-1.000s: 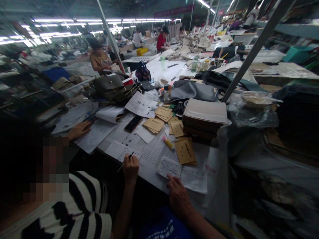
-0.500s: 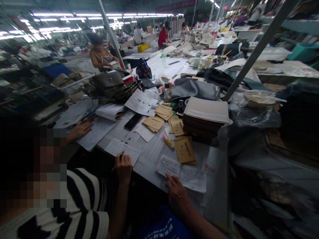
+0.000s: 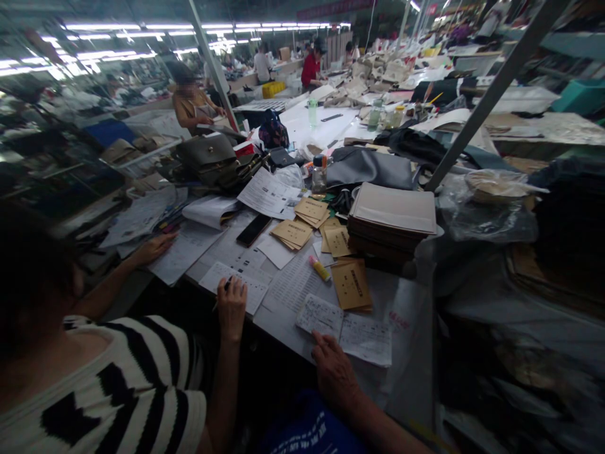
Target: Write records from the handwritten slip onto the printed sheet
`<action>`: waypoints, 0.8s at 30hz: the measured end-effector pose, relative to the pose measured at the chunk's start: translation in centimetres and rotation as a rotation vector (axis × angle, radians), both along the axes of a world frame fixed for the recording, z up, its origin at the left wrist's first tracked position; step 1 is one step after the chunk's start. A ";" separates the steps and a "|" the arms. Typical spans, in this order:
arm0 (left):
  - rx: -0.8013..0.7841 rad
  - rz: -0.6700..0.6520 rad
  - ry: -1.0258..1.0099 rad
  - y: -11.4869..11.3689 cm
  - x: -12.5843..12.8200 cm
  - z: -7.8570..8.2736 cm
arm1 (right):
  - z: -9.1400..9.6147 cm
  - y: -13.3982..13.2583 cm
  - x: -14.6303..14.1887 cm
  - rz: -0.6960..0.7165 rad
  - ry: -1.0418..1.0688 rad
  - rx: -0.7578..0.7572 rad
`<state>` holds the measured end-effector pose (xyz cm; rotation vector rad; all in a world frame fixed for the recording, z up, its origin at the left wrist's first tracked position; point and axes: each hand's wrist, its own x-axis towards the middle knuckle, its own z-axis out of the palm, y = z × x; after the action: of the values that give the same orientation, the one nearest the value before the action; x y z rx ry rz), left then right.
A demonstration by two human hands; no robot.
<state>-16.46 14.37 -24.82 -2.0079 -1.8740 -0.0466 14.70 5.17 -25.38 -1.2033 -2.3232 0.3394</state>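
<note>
My right hand (image 3: 334, 369) rests at the table's near edge. Its index finger stretches out to the lower edge of an open notebook (image 3: 366, 337) covered in handwriting, and nothing is held in the fingers. My left hand is out of view. Above the notebook lie several tan booklets (image 3: 351, 285) and a yellow glue stick with a pink cap (image 3: 320, 268). On my left, a person in a striped top holds a pen in the right hand (image 3: 231, 306) over another open notebook (image 3: 253, 291); that person's other hand (image 3: 154, 247) lies on papers.
A stack of flat brown pieces (image 3: 392, 211) stands at the right, near a slanted metal post (image 3: 496, 94). A black phone (image 3: 254, 229), a small bottle (image 3: 319, 176) and dark leather bags (image 3: 208, 157) are farther back. Printed sheets cover the tabletop.
The neighbouring person's pen hand has turned and shifted slightly left, and their head and shoulder have moved a little. My right hand stays at the notebook's edge.
</note>
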 end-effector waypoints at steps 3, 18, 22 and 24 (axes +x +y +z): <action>-0.010 -0.026 0.101 0.4 -0.3 -0.5 | 0.1 0.0 0.1 -0.008 -0.011 -0.002; 0.003 -0.025 -0.093 1.3 -0.8 -2.2 | 0.8 1.2 -0.1 -0.051 0.006 0.124; -0.092 0.033 -0.177 1.3 -0.3 -1.7 | 1.1 1.4 0.3 -0.017 -0.025 0.202; -0.132 0.082 -0.216 1.4 -0.1 -1.5 | 0.3 1.8 0.8 -0.003 -0.025 0.282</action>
<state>-16.53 15.77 -26.28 -2.0811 -2.1433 -0.1249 15.54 6.95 -25.05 -1.0764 -2.2967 -0.0059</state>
